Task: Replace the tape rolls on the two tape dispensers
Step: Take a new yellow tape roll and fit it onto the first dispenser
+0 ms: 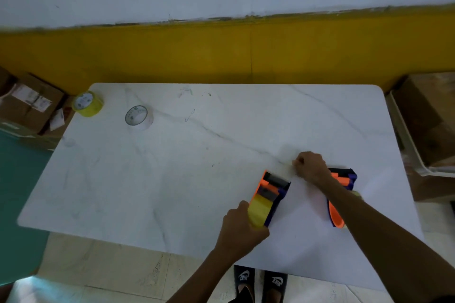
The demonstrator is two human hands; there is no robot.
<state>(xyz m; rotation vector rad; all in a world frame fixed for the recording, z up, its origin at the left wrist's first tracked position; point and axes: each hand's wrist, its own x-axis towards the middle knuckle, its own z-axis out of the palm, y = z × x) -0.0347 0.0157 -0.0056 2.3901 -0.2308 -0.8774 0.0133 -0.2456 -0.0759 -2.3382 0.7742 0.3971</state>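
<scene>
White marble-patterned tabletop (172, 179) carries everything here. Nearest the person, at the front edge, the left hand (242, 227) wraps around the yellow tape roll (257, 211) seated in the orange-and-dark-blue tape dispenser (270, 192), its fingers clamped on the roll's near end. This dispenser's long axis runs from the hand away toward the wall, tilted slightly right, with its grey roller end pointing at the far side of the tabletop. Just right of this dispenser, the right hand (311, 167) is closed with its fingers pinched together at a point beyond the roller end; whether they grip a strip of clear tape cannot be told. Under the right forearm lies a second orange-and-dark-blue tape dispenser (342, 179), right of the first and apart from it, its long axis running near to far, its curved orange part toward the person and its dark head away. Well beyond the first dispenser and far to its left, a clear tape roll (139, 117) stands on its flat side, and farther left, at the tabletop's far corner, rests a yellow-green tape roll (88, 104).
</scene>
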